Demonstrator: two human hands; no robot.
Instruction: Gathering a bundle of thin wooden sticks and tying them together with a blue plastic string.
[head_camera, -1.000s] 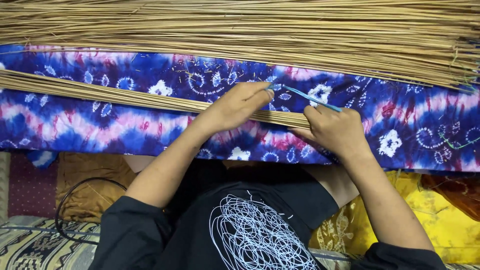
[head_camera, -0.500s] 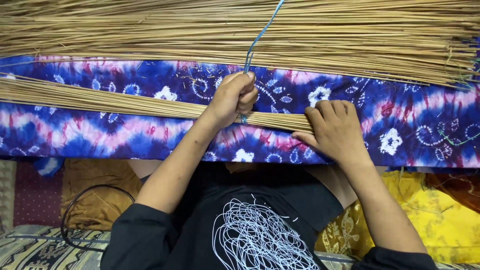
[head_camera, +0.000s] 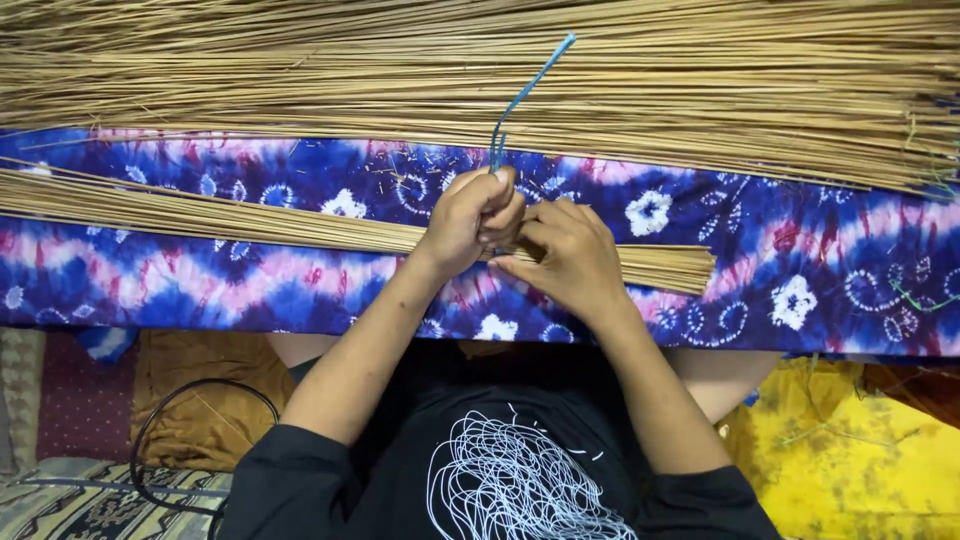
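Blue cord (head_camera: 520, 100): pinched in closed left hand (head_camera: 468, 218), now slanting far-right. Right hand (head_camera: 568, 255): moved left, touching left hand, fingers curled on stick bundle (head_camera: 250, 222) across tie-dye cloth (head_camera: 800, 250).

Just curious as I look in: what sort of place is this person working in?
Probably a home craft spot on the floor. Long piles of thin sticks lie across a blue tie-dye cloth, and patterned mats and a yellow cloth lie beside the seated person.

Blue-purple tie-dye cloth (head_camera: 830, 250) spread wide; yellow fabric (head_camera: 850, 460), patterned mat (head_camera: 60, 505), black cable (head_camera: 150, 440) below.
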